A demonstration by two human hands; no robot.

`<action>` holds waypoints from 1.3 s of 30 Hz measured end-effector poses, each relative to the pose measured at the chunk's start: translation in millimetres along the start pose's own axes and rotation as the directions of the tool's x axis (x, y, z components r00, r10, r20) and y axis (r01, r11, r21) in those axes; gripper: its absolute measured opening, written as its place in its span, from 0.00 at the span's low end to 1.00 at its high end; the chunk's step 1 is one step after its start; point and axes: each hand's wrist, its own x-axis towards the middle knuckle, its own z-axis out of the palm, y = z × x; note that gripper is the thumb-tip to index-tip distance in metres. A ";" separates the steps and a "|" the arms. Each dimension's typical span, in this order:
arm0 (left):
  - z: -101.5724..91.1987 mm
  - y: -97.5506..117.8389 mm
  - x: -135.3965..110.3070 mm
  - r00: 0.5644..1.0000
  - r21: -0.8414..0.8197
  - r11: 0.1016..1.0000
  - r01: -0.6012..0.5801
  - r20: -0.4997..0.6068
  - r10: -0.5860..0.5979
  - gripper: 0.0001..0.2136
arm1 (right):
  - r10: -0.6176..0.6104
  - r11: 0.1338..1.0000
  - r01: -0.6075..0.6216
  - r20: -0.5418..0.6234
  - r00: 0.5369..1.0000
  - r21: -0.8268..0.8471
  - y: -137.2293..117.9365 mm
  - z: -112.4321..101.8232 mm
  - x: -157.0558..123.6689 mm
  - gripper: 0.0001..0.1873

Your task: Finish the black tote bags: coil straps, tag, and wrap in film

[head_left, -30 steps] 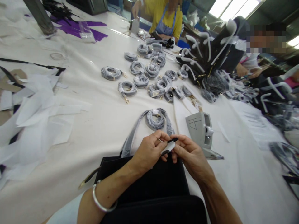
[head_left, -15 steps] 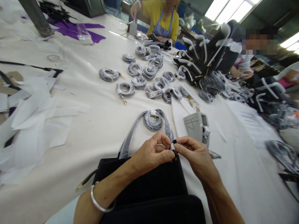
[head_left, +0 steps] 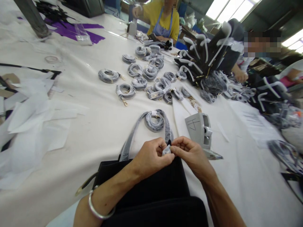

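Observation:
My left hand (head_left: pixel 151 156) and my right hand (head_left: pixel 189 154) meet above the top edge of a black bag (head_left: pixel 146 186) that lies in front of me. Both pinch a small white wrapped piece (head_left: pixel 167 149) between thumb and fingers. The bag's strap, wrapped in grey film (head_left: pixel 155 121), loops out over the table just beyond my hands. A silver bangle (head_left: pixel 96 209) is on my left wrist.
A grey tape dispenser (head_left: pixel 200 129) stands right of my hands. Several coiled wrapped straps (head_left: pixel 139 83) lie mid-table. White paper sheets (head_left: pixel 35 119) spread at left. Stacked black bags (head_left: pixel 208 56) sit at back right, with a person in yellow (head_left: pixel 163 19) and another person (head_left: pixel 248 60) working there.
The white piece was a flat strip held out between my hands; now it is folded small and tight at my fingertips. My hands have drawn closer together and slightly lower toward the bag.

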 end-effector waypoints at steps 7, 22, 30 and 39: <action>0.4 -5.0 2.0 0.997 0.052 0.998 -0.032 -0.066 0.035 0.04 | -0.001 0.994 -0.004 0.052 0.999 0.109 8.4 -2.5 3.6 0.16; -0.8 -12.5 6.6 0.959 0.249 0.933 -0.260 -0.043 0.279 0.06 | -0.052 0.999 0.052 -0.013 0.999 -0.007 7.4 6.8 4.4 0.15; 1.4 -16.6 7.5 0.960 0.340 0.919 -0.200 -0.118 0.253 0.07 | -0.175 0.951 0.152 -0.063 0.982 -0.270 14.3 19.9 -5.6 0.09; -3.6 -7.8 6.9 0.998 -0.034 0.998 -0.052 0.023 0.053 0.05 | -0.379 0.839 0.349 0.013 0.925 -0.418 12.8 18.2 -17.7 0.16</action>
